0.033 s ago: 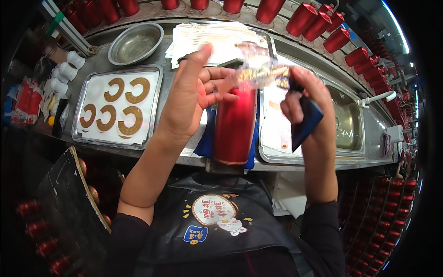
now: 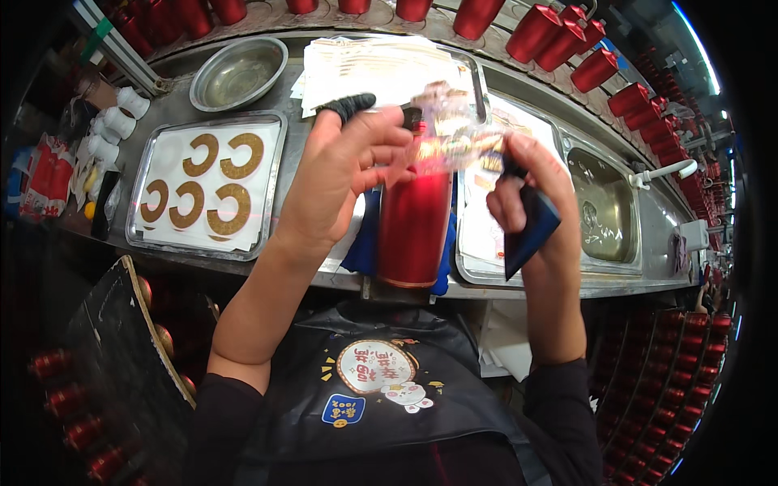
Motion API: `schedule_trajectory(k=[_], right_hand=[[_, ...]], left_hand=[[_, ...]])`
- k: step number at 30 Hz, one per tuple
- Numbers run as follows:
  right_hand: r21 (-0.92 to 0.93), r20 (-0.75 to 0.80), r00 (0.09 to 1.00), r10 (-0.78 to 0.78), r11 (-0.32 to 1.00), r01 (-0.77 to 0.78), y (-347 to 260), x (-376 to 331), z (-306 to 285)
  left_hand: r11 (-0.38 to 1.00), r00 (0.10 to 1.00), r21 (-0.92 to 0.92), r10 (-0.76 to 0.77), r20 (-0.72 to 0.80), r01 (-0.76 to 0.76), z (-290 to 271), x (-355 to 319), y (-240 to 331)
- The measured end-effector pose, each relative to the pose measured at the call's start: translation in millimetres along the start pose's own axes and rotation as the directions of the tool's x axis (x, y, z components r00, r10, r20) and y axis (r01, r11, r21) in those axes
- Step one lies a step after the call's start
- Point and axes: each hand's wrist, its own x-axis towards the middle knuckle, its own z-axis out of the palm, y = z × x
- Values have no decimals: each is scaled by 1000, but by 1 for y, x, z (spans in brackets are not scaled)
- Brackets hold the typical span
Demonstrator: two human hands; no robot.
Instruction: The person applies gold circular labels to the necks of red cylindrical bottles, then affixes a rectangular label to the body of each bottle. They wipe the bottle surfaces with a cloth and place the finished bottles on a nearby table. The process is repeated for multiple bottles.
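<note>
Above a red metallic bottle hangs a clear printed film, patterned in gold and blurred by motion. My right hand pinches its right end and also carries a dark blue flat card against the palm. At the film's other end, my left hand has curled fingers closed on the edge, its thumb bent over; a black finger cot covers one raised finger. The bottle lies with its base toward me over a blue cloth; the film and my fingers partly hide its neck.
A tray of gold C-shaped pieces is on the left, a metal bowl behind it. Stacked printed sheets lie at the back. On the right are another tray and a sink with a tap. Red bottles line the far conveyor.
My left thumb has come down toward the film, and the black-cotted finger now shows. My right hand has shifted slightly left and down with the film and card. The bottle has stayed in place.
</note>
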Motion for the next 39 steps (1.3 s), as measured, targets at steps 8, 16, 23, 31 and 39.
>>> schedule_trajectory(k=[8, 16, 23, 31, 39], right_hand=[[13, -141, 985, 104, 995, -103, 92, -65, -22], [-130, -177, 983, 49, 989, -73, 101, -74, -27], [-220, -208, 976, 69, 969, -115, 107, -70, -36], [-881, 325, 871, -368, 216, 420, 75, -56, -32], [-884, 375, 905, -203, 215, 415, 68, -45, -31]], left_hand=[[986, 989, 109, -119, -91, 129, -31, -68, -33], [966, 996, 252, -32, -80, 51, -43, -70, -51], [768, 987, 631, 159, -22, -110, -50, -65, -58], [339, 863, 796, 134, 487, -501, -38, -56, -35], [375, 867, 795, 53, 495, -477, -43, -55, -32]])
